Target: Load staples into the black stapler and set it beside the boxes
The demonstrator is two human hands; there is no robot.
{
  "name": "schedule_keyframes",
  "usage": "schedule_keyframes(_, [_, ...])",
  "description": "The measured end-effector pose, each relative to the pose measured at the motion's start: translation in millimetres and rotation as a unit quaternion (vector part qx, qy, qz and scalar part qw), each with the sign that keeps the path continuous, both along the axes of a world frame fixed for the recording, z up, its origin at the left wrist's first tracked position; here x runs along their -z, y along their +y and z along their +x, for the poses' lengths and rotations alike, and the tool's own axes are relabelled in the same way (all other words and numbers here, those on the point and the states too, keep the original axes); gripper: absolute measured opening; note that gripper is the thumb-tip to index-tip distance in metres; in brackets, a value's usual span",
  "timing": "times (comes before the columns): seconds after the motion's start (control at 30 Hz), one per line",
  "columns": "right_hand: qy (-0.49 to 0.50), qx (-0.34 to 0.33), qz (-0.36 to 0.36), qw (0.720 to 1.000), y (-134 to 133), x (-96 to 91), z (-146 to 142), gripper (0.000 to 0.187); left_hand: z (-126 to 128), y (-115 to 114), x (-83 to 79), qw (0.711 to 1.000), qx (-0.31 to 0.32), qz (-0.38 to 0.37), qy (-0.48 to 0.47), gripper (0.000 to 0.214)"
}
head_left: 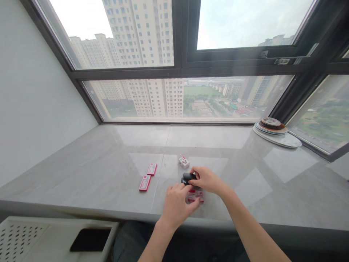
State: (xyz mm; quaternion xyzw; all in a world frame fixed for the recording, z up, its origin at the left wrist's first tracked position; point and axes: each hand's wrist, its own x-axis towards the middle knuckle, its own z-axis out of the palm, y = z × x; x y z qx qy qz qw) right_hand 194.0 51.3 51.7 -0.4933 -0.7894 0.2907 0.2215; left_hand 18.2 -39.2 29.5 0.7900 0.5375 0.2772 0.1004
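A small black stapler (187, 177) is held in my right hand (204, 179), its thumb and fingers closed around it just above the windowsill counter. My left hand (176, 203) is beside it. The left fingertips are close to the stapler's lower side, and the thumb is spread away over a red and white box (196, 195). That box lies under my hands and is partly covered by them. Just beyond the stapler sits a small white and red box (184, 162). Whether the left fingertips press on the stapler is hard to see.
Two flat red and white boxes (144, 183) (152, 169) lie left of my hands on the grey counter (95, 167). Stacked round plates or mats (289, 140) stand in the far right corner by the window. Below the counter's front edge, a white perforated surface (57, 236) shows at lower left.
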Motion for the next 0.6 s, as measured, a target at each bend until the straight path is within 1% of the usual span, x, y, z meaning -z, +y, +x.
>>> schedule_keyframes(0.07, [-0.010,0.018,0.004,1.000,0.9,-0.1,5.0,0.017,0.6,0.9,0.3,0.999,0.050,0.003,0.010,0.030])
schedule_keyframes(0.1, [-0.012,0.029,0.006,0.999,1.2,0.0,7.9,0.018,-0.3,1.8,1.3,0.998,0.060,0.005,0.016,0.030])
schedule_keyframes(0.13, [-0.013,0.037,0.008,0.999,1.2,0.1,10.8,0.018,-2.7,3.1,2.7,0.998,0.056,0.008,0.022,0.026])
schedule_keyframes(0.17, [-0.013,0.044,0.008,0.999,1.1,0.3,13.4,0.019,-6.9,4.6,4.1,0.999,0.035,0.013,0.028,0.020])
schedule_keyframes(0.23, [-0.014,0.053,0.002,0.999,0.1,0.7,17.8,0.022,-21.0,8.0,6.8,0.998,-0.033,0.026,0.039,0.011])
schedule_keyframes(0.3, [-0.013,0.062,-0.011,0.998,-1.1,1.4,20.6,0.023,-41.6,11.3,8.6,0.991,-0.112,0.043,0.050,0.010])
schedule_keyframes(0.37, [-0.010,0.071,-0.018,0.997,-2.1,2.4,21.8,0.024,-65.2,14.4,9.8,0.979,-0.188,0.061,0.056,0.011])
schedule_keyframes(0.43, [-0.009,0.077,-0.017,0.997,-2.4,3.4,21.9,0.023,-88.3,18.2,11.1,0.964,-0.249,0.077,0.053,0.012])
schedule_keyframes(0.5, [-0.010,0.077,-0.014,0.997,-2.4,4.2,21.8,0.023,-108.3,23.5,13.1,0.955,-0.280,0.086,0.040,0.014])
schedule_keyframes(0.53, [-0.010,0.076,-0.013,0.997,-2.3,4.5,21.7,0.023,-116.7,26.8,14.4,0.955,-0.280,0.088,0.032,0.016])
schedule_keyframes(0.6, [-0.010,0.076,-0.010,0.997,-2.1,4.8,21.7,0.023,-129.2,33.8,17.9,0.964,-0.253,0.085,0.011,0.018])
